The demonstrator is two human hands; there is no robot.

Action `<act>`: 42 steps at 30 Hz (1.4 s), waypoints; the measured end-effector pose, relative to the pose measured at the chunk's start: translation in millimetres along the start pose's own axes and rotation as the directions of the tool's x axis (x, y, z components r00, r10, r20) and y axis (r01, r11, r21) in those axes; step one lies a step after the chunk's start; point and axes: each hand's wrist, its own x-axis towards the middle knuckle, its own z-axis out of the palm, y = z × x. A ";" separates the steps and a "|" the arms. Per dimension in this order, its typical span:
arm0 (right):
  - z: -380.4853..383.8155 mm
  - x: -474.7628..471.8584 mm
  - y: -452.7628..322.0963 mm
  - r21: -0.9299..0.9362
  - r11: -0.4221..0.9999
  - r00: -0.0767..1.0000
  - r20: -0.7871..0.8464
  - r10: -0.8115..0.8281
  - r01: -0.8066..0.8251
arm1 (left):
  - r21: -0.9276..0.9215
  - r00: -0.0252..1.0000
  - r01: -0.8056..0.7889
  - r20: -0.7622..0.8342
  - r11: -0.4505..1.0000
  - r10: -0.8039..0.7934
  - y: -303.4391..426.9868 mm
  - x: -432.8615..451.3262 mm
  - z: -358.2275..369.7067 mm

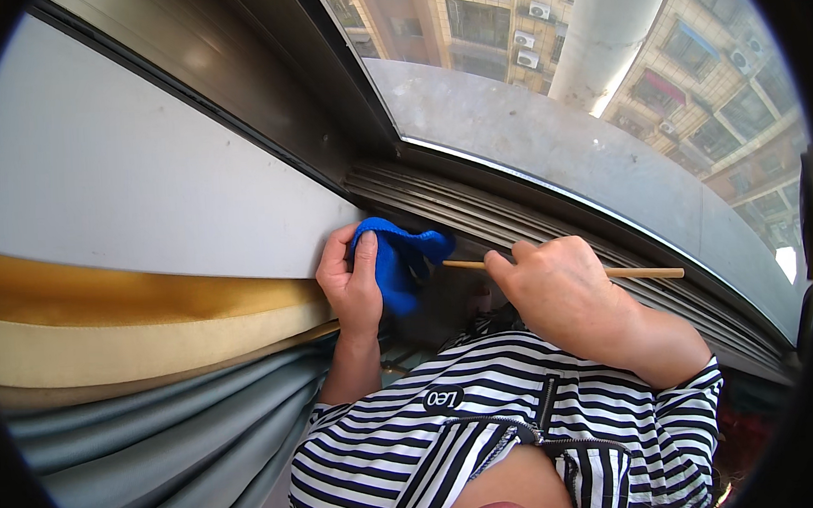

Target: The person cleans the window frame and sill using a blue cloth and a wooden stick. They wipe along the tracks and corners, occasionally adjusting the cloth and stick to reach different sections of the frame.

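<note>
My left hand (352, 277) pinches a blue cloth (398, 261) between thumb and fingers, close to the inner corner of the window frame. Part of the cloth hangs down and another part reaches to the right. Gripped in my right hand (559, 273) is a thin wooden stick (645, 272), lying roughly level above the sliding window track (473, 205). The stick's narrow left end is at the cloth's right edge; whether it touches the cloth I cannot tell. The fingers of my right hand are partly hidden under its back.
A dark metal window frame (330, 120) rises beside a white panel (132, 158). Gold and cream curtain fabric (156, 336) and grey-green curtains (181, 431) hang at the left. Beyond the glass are a grey ledge (531, 123), a pale column (608, 29) and buildings.
</note>
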 end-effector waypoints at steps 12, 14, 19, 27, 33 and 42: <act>6.6 11.7 -7.6 0.012 0.999 0.952 -0.304 -0.042 0.048 | 0.117 0.918 -0.349 0.244 0.930 0.313 33.1 0.9 14.2; 5.6 14.5 -6.7 0.004 1.000 0.939 -0.344 -0.011 0.013 | 0.171 0.826 -0.531 0.323 0.830 0.462 44.2 1.0 14.1; -4.3 20.6 1.6 -0.129 0.991 0.790 -0.611 -0.049 -0.039 | 0.114 0.802 -0.581 0.246 0.806 0.544 37.3 -0.1 29.9; 16.0 80.6 -5.0 -0.294 0.938 0.908 -0.417 0.049 -0.186 | 0.130 0.933 -0.327 0.204 0.936 0.297 -8.2 2.7 32.9; 3.9 96.2 -17.4 -0.342 0.917 0.933 -0.351 0.076 -0.204 | 0.184 0.941 -0.309 0.200 0.933 0.272 -13.8 8.5 26.3; 6.2 132.9 -36.9 -0.364 0.916 0.929 -0.370 0.022 -0.167 | 0.271 0.930 -0.366 0.140 0.890 0.339 -9.2 26.0 21.0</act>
